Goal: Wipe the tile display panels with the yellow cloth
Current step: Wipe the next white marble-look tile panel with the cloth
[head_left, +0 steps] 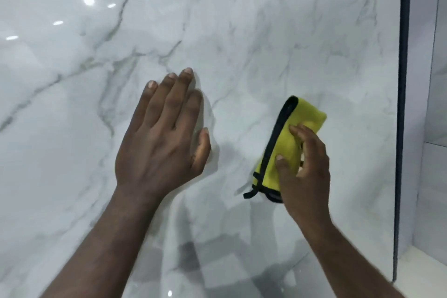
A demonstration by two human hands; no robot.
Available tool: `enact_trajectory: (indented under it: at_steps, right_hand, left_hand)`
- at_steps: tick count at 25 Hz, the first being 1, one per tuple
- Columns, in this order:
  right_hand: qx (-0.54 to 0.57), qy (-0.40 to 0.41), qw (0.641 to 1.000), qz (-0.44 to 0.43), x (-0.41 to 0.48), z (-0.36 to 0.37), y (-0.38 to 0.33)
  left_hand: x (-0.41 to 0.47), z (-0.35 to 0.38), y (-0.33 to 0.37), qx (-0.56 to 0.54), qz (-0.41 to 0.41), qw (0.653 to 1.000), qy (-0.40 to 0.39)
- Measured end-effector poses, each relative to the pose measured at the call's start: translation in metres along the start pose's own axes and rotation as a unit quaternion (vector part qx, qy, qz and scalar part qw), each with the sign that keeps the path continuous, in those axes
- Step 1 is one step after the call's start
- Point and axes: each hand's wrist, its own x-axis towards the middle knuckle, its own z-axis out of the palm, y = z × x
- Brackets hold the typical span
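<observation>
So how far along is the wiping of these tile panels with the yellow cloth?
Done: unclear; the glossy marble panel shows no smears. In hand: the right hand grips the folded yellow cloth near the panel's right side, and the left hand lies flat on it. Left: likely the next panel past the dark edge strip.

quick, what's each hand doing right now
Left hand: open, fingers straight against the marble tile panel.
Right hand: gripping the folded yellow cloth.
</observation>
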Motion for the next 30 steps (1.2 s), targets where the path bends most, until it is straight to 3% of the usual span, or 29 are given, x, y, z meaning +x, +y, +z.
enact_trajectory:
  at_steps: [5, 9, 11, 15, 17, 20, 22, 25, 27, 30]
  right_hand:
    - [-0.013, -0.092, 0.988, -0.121, 0.006, 0.003, -0.022]
    - [-0.019, -0.014, 0.998, -0.049, 0.028, -0.008, 0.008]
    - [-0.029, -0.007, 0.997, -0.07, 0.007, 0.003, 0.001]
    - [0.016, -0.122, 0.981, -0.148, 0.01, 0.004, -0.024]
    - [-0.011, -0.096, 0.989, -0.116, 0.033, -0.003, -0.009]
    - [-0.009, 0.021, 0.999, 0.023, 0.031, -0.004, 0.015]
    - [0.006, 0.009, 1.0, 0.023, 0.007, 0.005, 0.006]
    - [0.015, -0.092, 0.992, -0.081, -0.002, 0.009, -0.018]
    - [-0.017, -0.095, 0.988, -0.117, 0.027, 0.0, -0.015]
    - [-0.022, -0.028, 0.999, 0.021, 0.063, -0.015, 0.007]
  left_hand:
    - [-0.001, 0.003, -0.001, 0.039, 0.001, 0.999, 0.003]
    - [0.0, 0.004, 0.001, 0.033, 0.004, 0.999, 0.013]
    - [-0.002, 0.004, 0.001, 0.04, 0.002, 0.999, 0.02]
    - [0.001, 0.003, 0.003, 0.054, 0.008, 0.998, 0.03]
    - [0.002, 0.005, 0.004, 0.047, 0.007, 0.998, 0.03]
    - [-0.002, 0.005, 0.003, 0.052, 0.002, 0.998, 0.029]
    - [0.0, 0.005, 0.004, 0.055, 0.004, 0.998, 0.038]
    - [0.0, 0.006, 0.003, 0.049, 0.009, 0.998, 0.034]
    - [0.0, 0.004, 0.002, 0.048, 0.008, 0.998, 0.031]
    - [-0.001, 0.004, 0.002, 0.033, 0.006, 0.999, 0.026]
